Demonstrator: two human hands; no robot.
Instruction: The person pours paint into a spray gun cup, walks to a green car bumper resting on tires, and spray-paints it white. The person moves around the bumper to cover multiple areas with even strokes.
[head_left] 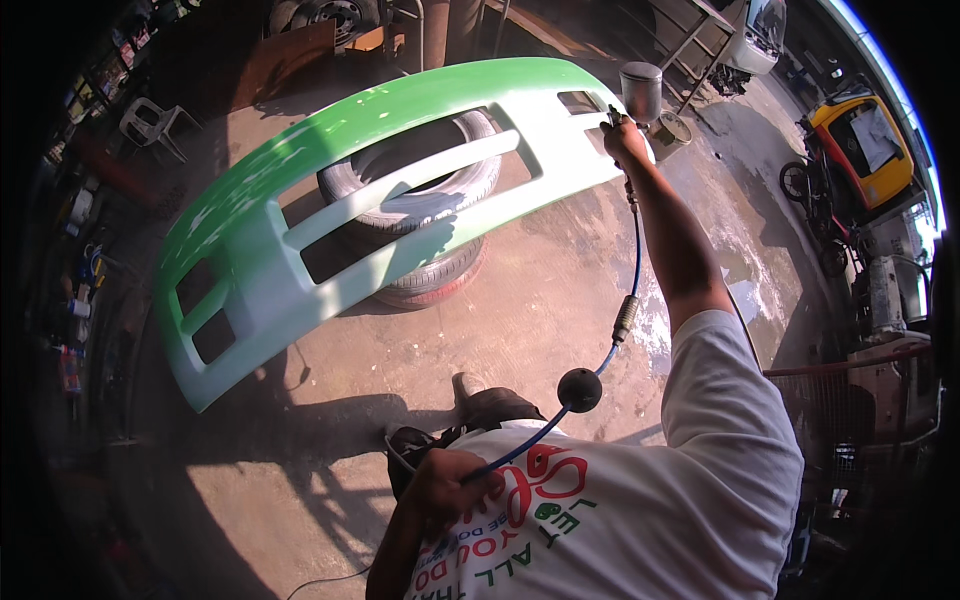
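Note:
A car bumper [255, 250], green with white-coated areas, lies across a stack of old tires [430, 275]. At its far right end, my right hand [625, 142] is closed around a spray gun [613, 118] with a metal cup [641, 90] on top. From the gun a blue air hose [638, 250] runs down through a metal coupling [626, 318] and a black ball [579, 390]. Close to my body, my left hand [452, 484] grips the hose, fingers wrapped round it.
A white plastic chair [158, 126] stands at the far left. Behind the bumper are a wheel [335, 15] and a brown panel [285, 65]. A bucket [670, 130] sits on the floor beyond my right hand. A yellow-and-black vehicle [862, 150] is at the right.

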